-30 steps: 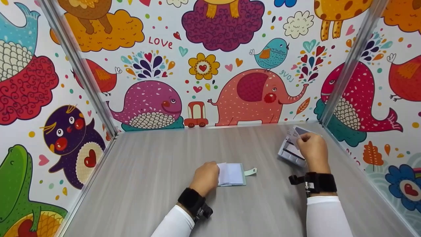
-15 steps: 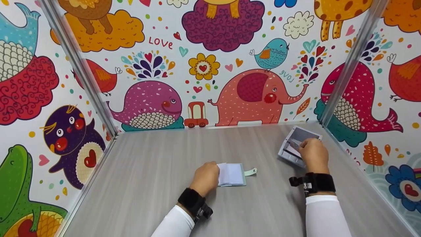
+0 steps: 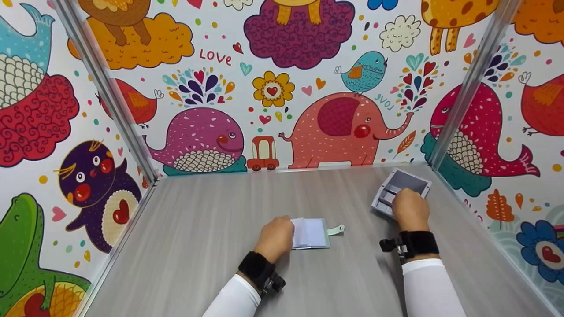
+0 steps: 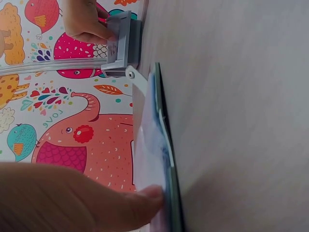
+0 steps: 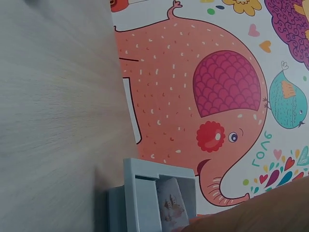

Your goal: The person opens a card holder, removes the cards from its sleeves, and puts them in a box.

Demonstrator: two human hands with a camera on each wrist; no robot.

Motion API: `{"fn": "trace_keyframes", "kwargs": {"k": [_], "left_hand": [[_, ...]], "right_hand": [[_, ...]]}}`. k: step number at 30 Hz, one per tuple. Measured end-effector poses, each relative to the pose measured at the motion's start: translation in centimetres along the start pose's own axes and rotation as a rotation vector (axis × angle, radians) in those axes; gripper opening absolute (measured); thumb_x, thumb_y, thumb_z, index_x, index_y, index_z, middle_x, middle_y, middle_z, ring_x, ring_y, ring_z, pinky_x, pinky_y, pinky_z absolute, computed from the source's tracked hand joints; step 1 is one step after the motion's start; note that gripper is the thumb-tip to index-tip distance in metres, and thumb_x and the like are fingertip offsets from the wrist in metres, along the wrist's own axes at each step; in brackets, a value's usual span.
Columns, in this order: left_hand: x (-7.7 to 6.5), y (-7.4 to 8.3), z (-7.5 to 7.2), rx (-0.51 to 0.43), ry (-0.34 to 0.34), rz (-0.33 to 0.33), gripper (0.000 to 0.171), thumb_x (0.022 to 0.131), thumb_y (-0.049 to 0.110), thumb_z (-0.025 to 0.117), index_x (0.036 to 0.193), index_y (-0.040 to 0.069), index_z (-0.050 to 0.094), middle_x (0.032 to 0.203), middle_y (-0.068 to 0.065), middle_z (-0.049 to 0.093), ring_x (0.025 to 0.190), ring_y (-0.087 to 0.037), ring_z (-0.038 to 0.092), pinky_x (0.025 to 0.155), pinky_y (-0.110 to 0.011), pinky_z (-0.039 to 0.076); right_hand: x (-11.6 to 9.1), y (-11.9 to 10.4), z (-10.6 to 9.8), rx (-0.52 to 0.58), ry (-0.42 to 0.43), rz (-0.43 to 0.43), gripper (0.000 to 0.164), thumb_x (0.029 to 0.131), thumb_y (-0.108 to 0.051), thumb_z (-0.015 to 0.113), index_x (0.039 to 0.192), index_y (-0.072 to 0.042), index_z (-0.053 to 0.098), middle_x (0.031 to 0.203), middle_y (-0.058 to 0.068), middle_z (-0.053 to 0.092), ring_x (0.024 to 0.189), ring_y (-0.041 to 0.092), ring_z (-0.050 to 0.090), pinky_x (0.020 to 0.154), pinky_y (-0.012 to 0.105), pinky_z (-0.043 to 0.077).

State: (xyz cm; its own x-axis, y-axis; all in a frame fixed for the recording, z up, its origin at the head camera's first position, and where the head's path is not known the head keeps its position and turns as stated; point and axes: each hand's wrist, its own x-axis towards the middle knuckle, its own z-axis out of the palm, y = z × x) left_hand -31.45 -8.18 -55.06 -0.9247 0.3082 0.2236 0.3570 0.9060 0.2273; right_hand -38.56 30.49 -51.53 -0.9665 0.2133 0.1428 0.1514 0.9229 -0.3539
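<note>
My left hand (image 3: 274, 237) holds the left side of a small opened album (image 3: 316, 233) with pale, see-through pages and a mint-green cover. In the left wrist view, its thumb (image 4: 145, 203) presses on the page near the edge. A snap strap (image 3: 336, 229) sticks out from the album's right side. Farther right, my right hand (image 3: 411, 207) reaches into a grey divided box (image 5: 137, 205). A small translucent card (image 5: 171, 205) with a printed picture stands inside, pinched at its edge by the fingertips; most of those fingers are hidden in the head view.
The grey wood-grain table (image 3: 211, 220) runs back to walls printed with cartoon animals (image 3: 339, 132). Metal corner posts (image 3: 467, 88) rise at both back corners, the right one just beyond the box.
My right hand has lowered the card from above the box into it, shifting slightly left and toward me. My left hand and the album have stayed put.
</note>
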Motion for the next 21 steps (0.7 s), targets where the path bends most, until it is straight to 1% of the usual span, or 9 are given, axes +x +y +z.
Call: {"fn": "trace_keyframes", "kwargs": {"k": [2,4,7,12,16,21], "left_hand": [[-0.06,0.13,-0.18,0.013,-0.004,-0.003,0.012,0.084,-0.001,0.084,0.081,0.008,0.077,0.089,-0.006,0.072,0.086,-0.028,0.073,0.072,-0.044,0.063],[-0.09,0.18,-0.23,0.018,-0.007,-0.004,0.012,0.084,0.0,0.084,0.082,0.008,0.077,0.09,-0.005,0.073,0.086,-0.027,0.073,0.073,-0.043,0.063],[-0.06,0.12,-0.09,0.023,-0.008,-0.008,0.011,0.085,0.0,0.084,0.083,0.008,0.077,0.09,-0.005,0.073,0.087,-0.027,0.073,0.074,-0.044,0.064],[0.11,-0.07,0.25,0.016,-0.012,-0.014,0.01,0.083,0.0,0.085,0.085,0.007,0.077,0.091,-0.006,0.073,0.088,-0.029,0.074,0.075,-0.046,0.064],[0.18,-0.09,0.21,0.013,-0.026,-0.025,0.01,0.083,0.002,0.086,0.085,0.007,0.077,0.091,-0.006,0.072,0.088,-0.029,0.073,0.075,-0.046,0.064],[0.27,-0.16,0.23,0.02,-0.038,-0.023,0.01,0.083,0.003,0.086,0.083,0.008,0.077,0.092,-0.006,0.072,0.087,-0.028,0.072,0.075,-0.045,0.064]], "right_hand": [[-0.1,-0.02,0.17,-0.011,0.005,-0.013,0.028,0.1,0.0,0.053,0.1,0.014,0.077,0.111,0.041,0.077,0.096,0.056,0.077,0.082,0.07,0.06],[-0.23,-0.1,0.26,-0.016,-0.002,-0.016,0.028,0.1,0.001,0.052,0.103,0.016,0.075,0.113,0.043,0.076,0.099,0.058,0.077,0.083,0.07,0.061],[-0.35,-0.24,0.22,-0.023,-0.022,-0.021,0.025,0.098,0.0,0.056,0.105,0.017,0.073,0.114,0.043,0.075,0.1,0.057,0.077,0.084,0.07,0.061],[-0.47,-0.12,0.26,-0.029,-0.034,-0.059,0.021,0.094,0.0,0.061,0.101,0.016,0.072,0.111,0.043,0.075,0.098,0.057,0.076,0.083,0.07,0.061],[-0.48,0.01,0.31,-0.043,-0.049,-0.073,0.021,0.094,0.0,0.061,0.1,0.016,0.071,0.111,0.044,0.075,0.098,0.057,0.076,0.084,0.071,0.061],[-0.61,-0.26,0.08,-0.06,-0.07,-0.069,0.022,0.093,-0.003,0.064,0.103,0.016,0.071,0.112,0.042,0.075,0.098,0.055,0.076,0.085,0.07,0.061]]}}
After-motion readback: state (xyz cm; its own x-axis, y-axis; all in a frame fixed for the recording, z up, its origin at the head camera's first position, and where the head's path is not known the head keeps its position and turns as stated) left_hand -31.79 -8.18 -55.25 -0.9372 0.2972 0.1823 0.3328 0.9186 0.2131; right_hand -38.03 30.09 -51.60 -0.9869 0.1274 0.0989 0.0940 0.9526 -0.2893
